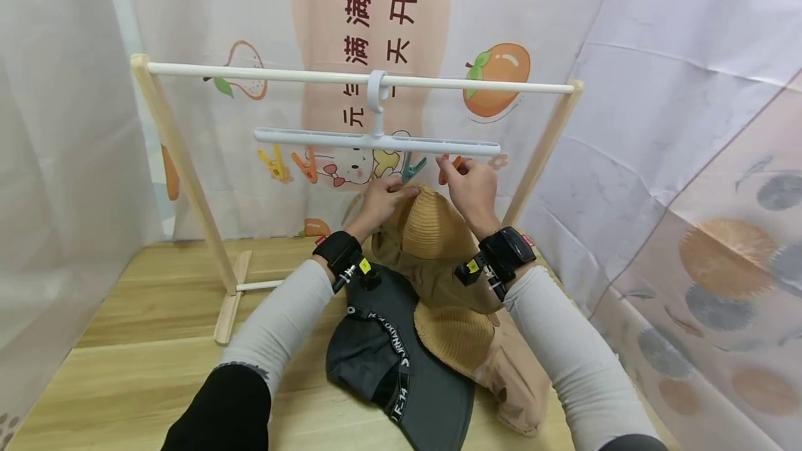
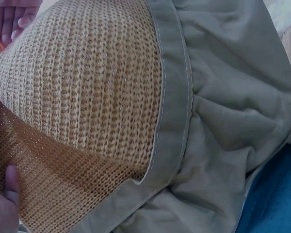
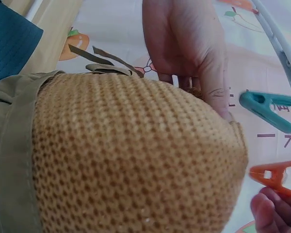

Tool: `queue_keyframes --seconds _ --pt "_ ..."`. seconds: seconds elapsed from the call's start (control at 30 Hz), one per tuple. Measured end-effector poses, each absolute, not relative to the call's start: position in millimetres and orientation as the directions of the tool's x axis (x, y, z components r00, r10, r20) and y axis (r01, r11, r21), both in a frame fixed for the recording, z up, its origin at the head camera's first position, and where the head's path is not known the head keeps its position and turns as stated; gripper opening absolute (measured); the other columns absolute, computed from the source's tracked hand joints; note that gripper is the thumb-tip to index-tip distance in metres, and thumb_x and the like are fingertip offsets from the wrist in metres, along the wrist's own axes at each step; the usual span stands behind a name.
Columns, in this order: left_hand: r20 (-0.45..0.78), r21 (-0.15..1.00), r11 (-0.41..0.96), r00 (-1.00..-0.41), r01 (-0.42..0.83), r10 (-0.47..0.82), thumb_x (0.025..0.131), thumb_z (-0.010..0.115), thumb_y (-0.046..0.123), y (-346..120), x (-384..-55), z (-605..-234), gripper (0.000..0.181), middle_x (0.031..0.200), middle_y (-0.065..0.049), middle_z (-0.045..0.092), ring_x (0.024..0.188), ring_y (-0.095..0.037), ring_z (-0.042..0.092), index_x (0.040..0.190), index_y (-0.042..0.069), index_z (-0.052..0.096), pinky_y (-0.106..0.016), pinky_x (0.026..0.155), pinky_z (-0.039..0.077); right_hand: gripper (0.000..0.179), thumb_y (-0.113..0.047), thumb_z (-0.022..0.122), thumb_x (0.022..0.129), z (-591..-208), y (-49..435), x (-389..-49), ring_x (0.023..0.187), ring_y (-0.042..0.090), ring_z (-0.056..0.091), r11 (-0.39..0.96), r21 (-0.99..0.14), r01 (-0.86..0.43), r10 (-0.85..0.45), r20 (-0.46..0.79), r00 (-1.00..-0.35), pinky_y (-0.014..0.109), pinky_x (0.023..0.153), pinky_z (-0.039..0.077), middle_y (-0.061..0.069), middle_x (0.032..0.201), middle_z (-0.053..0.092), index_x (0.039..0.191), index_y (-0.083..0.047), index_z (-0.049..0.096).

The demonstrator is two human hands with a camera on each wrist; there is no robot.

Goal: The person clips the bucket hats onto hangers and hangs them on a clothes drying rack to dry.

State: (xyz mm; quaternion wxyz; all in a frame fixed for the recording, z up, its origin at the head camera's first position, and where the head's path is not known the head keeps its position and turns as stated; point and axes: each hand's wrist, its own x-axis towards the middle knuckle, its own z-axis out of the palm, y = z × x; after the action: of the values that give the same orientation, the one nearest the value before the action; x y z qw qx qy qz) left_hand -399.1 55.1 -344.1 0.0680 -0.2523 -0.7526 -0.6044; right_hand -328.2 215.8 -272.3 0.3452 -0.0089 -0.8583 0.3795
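Note:
My left hand (image 1: 378, 202) pinches the top of a tan knit sun hat (image 1: 432, 232) with a khaki cloth brim, held up below the hanger. In the left wrist view the knit crown (image 2: 102, 82) fills the middle, folded at the fingers. My right hand (image 1: 476, 190) pinches an orange clip (image 1: 449, 171) just right of the crown's top. From the right wrist view the orange clip (image 3: 271, 174) shows apart from the knit. Beside it a teal clip (image 1: 411, 168) hangs under the white hanger (image 1: 313, 137).
The hanger hooks over a white rod (image 1: 263, 74) on a wooden stand (image 1: 188, 179). A yellow clip (image 1: 273, 163) and another orange clip (image 1: 305, 164) hang at its left. On the wooden table (image 1: 144, 319) lie a dark grey cap (image 1: 363, 360) and a second tan hat (image 1: 460, 336).

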Motion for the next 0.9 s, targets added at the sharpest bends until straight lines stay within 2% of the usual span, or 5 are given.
queue_keyframes --seconds 0.07,0.23,0.43,0.73,0.9 --pt "0.411 0.873 0.148 -0.863 0.465 0.293 0.086 0.073 0.031 57.3 -399.4 -343.5 0.039 0.065 0.004 0.034 0.064 -0.012 0.036 0.065 0.013 0.045 -0.024 0.063 0.029 0.049 -0.041 0.061 0.096 -271.2 217.0 -326.2 0.051 0.014 0.044 0.711 -0.654 -0.259 0.232 0.565 -0.792 0.025 0.049 0.027 0.014 0.063 0.066 0.068 -0.002 0.071" --pt "0.400 0.865 0.202 -0.874 0.459 0.276 0.085 0.072 0.034 60.2 -399.3 -343.5 0.047 0.069 0.000 0.029 0.065 -0.015 0.032 0.064 0.010 0.038 -0.025 0.063 0.027 0.049 -0.039 0.055 0.100 -269.2 215.0 -323.4 0.047 0.012 0.038 0.721 -0.642 -0.261 0.167 0.526 -0.834 0.025 0.046 0.026 0.014 0.064 0.065 0.069 -0.003 0.070" --pt "0.388 0.872 0.187 -0.871 0.453 0.302 0.085 0.074 0.031 63.4 -397.0 -341.5 0.043 0.070 0.000 0.031 0.066 -0.015 0.035 0.067 0.010 0.041 -0.025 0.062 0.029 0.045 -0.034 0.051 0.102 -267.7 211.7 -323.3 0.048 0.016 0.041 0.763 -0.594 -0.255 0.128 0.525 -0.842 0.026 0.047 0.029 0.013 0.066 0.066 0.074 -0.004 0.070" --pt "0.356 0.912 0.106 -0.892 0.397 0.278 0.086 0.076 0.024 64.1 -397.0 -336.2 0.029 0.071 0.004 0.045 0.073 -0.014 0.042 0.074 0.003 0.059 -0.025 0.067 0.033 0.050 -0.026 0.050 0.103 -269.6 206.7 -322.3 0.050 0.016 0.045 0.766 -0.557 -0.320 0.049 0.547 -0.836 0.026 0.048 0.030 0.010 0.064 0.068 0.063 -0.004 0.070" --pt "0.348 0.924 0.068 -0.901 0.376 0.259 0.086 0.076 0.026 64.0 -396.0 -332.4 0.041 0.063 0.003 0.037 0.067 -0.014 0.037 0.064 0.005 0.048 -0.025 0.063 0.030 0.046 -0.026 0.052 0.102 -273.0 205.7 -323.4 0.052 0.016 0.047 0.751 -0.580 -0.316 0.065 0.541 -0.838 0.025 0.049 0.031 0.008 0.064 0.068 0.065 -0.006 0.070"
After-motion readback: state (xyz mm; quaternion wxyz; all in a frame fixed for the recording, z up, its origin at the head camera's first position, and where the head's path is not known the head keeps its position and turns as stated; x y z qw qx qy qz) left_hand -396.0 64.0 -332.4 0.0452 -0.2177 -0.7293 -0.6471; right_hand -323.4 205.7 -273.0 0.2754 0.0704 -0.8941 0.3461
